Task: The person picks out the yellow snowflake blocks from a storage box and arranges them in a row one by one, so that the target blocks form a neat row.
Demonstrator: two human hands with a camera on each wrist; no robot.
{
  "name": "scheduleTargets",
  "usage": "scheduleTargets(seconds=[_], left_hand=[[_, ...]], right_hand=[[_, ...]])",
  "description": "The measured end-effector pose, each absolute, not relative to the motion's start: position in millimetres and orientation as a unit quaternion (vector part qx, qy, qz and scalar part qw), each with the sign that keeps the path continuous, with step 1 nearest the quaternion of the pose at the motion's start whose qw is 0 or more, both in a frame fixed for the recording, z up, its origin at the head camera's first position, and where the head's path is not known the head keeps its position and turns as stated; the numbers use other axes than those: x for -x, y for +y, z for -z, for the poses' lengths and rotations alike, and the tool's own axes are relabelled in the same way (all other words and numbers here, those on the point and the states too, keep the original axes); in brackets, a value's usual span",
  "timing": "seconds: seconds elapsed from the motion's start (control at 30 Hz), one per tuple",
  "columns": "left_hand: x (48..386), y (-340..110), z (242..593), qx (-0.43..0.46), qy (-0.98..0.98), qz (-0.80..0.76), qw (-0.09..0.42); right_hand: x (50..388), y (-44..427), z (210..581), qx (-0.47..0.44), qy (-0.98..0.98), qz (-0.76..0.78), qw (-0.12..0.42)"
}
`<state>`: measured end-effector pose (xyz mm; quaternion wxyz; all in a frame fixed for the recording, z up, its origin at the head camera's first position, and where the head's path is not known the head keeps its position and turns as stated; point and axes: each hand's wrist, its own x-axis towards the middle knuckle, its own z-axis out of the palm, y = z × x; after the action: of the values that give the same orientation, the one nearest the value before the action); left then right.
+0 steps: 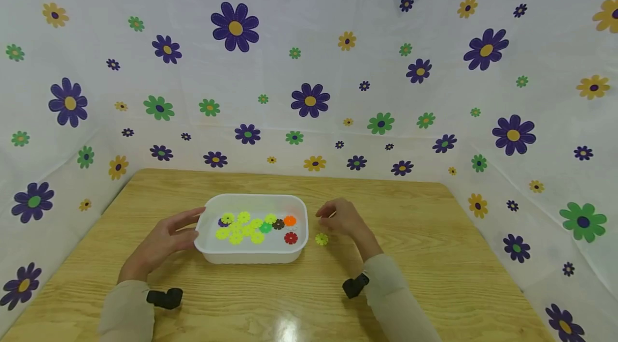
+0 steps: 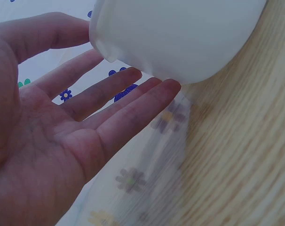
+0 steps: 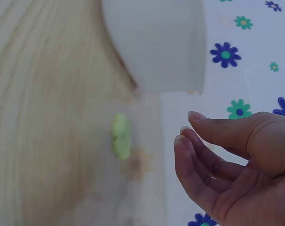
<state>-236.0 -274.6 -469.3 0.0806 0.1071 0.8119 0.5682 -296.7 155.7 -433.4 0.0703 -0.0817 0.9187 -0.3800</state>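
The left hand, fingers extended, touches the left end of a white rectangular plastic tub holding small flower-shaped discs, mostly yellow-green. The right hand — fingers loosely bent, gripping nothing — hovers near a single yellow-green flower-shaped disc right of the tub.

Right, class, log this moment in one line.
left hand: touching tub | right hand: empty | yellow piece: outside tub, near right hand

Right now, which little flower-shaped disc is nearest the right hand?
The yellow flower-shaped disc on the wooden table; the others lie inside the white rectangular tub.
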Motion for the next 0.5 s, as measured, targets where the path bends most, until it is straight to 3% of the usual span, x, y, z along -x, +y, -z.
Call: scheduleTargets(seconds=[0.23, 0.5], left_hand=[[238, -275, 469, -0.107, 0.811, -0.569, 0.086], [236, -274, 468, -0.105, 0.817, -0.561, 0.084]], right_hand=[[292, 133, 409, 0.123, 0.905, 0.407, 0.029], [289, 95, 405, 0.196, 0.899, 0.389, 0.042]])
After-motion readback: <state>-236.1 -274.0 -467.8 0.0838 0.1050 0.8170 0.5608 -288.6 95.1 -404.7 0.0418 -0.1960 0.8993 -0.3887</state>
